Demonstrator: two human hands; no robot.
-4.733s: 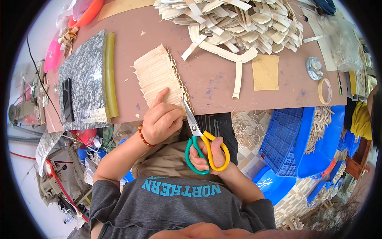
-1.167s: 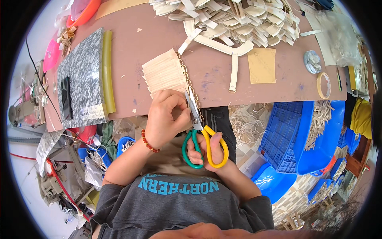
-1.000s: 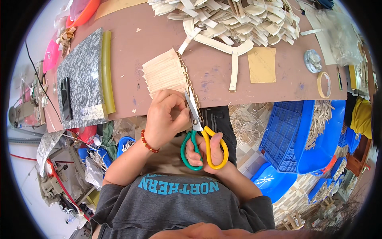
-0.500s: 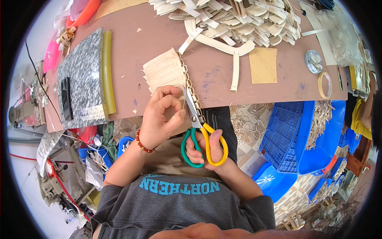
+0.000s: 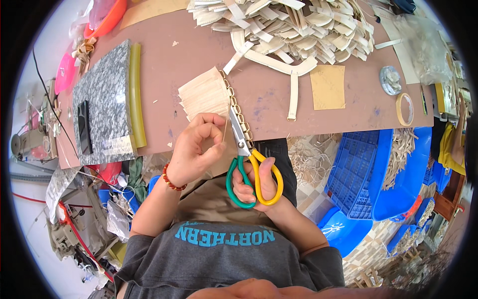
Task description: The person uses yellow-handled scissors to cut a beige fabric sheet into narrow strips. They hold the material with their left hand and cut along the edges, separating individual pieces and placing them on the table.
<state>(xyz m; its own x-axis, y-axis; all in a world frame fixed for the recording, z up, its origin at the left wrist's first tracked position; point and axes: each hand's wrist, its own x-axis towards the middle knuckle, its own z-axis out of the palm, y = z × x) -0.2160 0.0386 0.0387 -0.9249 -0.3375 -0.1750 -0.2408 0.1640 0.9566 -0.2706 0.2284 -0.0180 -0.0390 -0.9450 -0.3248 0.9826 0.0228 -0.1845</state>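
Pinching a thin strand (image 5: 226,125) in our left hand (image 5: 193,148), seemingly for tension, we grip scissors (image 5: 242,146) through their loops in our right hand (image 5: 267,183), blades along the ringed beige strips (image 5: 205,94) on the table (image 5: 167,65).

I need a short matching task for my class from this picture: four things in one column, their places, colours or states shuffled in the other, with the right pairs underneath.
Column 1
1. Scissors
2. Bracelet
3. Tape roll
4. Slab

Column 2
A. Lying near the right end of the table
B. Grey and speckled
C. Held in the right hand
D. Red and beaded

Right pairs: 1-C, 2-D, 3-A, 4-B
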